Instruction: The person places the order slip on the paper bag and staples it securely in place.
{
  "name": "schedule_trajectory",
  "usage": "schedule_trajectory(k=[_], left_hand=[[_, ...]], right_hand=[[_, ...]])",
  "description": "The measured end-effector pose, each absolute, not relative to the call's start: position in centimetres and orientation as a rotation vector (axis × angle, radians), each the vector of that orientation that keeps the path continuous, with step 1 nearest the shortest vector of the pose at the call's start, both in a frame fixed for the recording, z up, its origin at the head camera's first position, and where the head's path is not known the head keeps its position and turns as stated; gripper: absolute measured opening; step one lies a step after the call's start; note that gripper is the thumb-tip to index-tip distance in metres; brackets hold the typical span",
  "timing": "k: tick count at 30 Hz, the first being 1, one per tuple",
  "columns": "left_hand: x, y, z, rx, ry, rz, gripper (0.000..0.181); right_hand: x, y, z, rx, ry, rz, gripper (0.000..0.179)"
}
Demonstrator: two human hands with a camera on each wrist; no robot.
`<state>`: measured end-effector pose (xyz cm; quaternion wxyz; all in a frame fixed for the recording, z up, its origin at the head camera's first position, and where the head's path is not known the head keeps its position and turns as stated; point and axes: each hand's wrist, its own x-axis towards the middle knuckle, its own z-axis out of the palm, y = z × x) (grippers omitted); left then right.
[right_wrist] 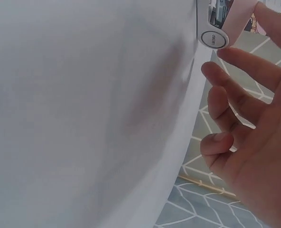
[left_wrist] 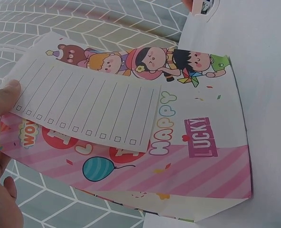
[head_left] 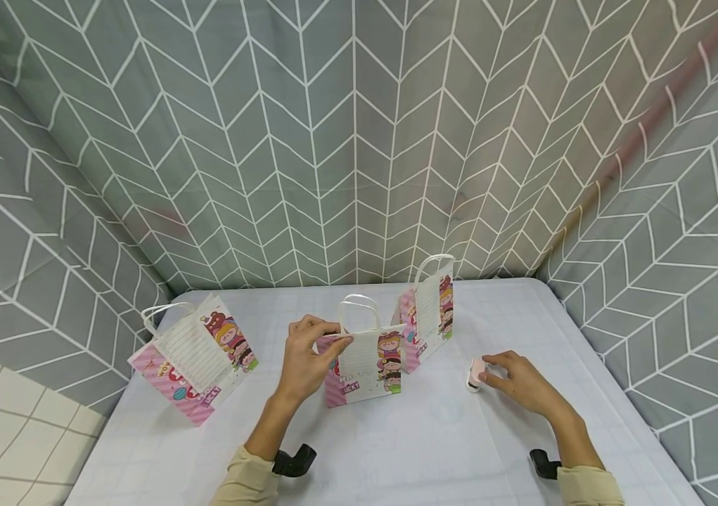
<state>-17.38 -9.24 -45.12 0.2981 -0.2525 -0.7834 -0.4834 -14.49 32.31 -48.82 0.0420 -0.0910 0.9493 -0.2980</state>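
Note:
At the middle of the table, my left hand (head_left: 308,355) pinches the top edge of a paper gift bag (head_left: 390,372) with white handles, pink stripes and cartoon children. A lined checklist sheet (left_wrist: 88,102) lies against the bag's front, with my thumb over its top end. Off to the right, a small pink and white stapler (head_left: 475,374) is on the table. My right hand (head_left: 523,385) has its thumb and index finger on the two sides of the stapler; the other fingers are loosely bent in the right wrist view.
A matching bag (head_left: 175,376) with a sheet on its front leans at the left. Another bag (head_left: 409,330) stands upright behind and right of the middle one. White cloth covers the table (head_left: 422,450). Grey patterned curtains (head_left: 359,140) enclose the back and sides.

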Motion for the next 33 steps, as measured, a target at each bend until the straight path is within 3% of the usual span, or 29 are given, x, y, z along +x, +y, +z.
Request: schedule_trajectory(k=[33], left_hand=[[-17.29,-9.14,-44.94,-0.673,-2.082,-1.279,0.021]], right_hand=[[-14.47,32.07,-48.97,-0.195,2.770,-1.098,0.054]])
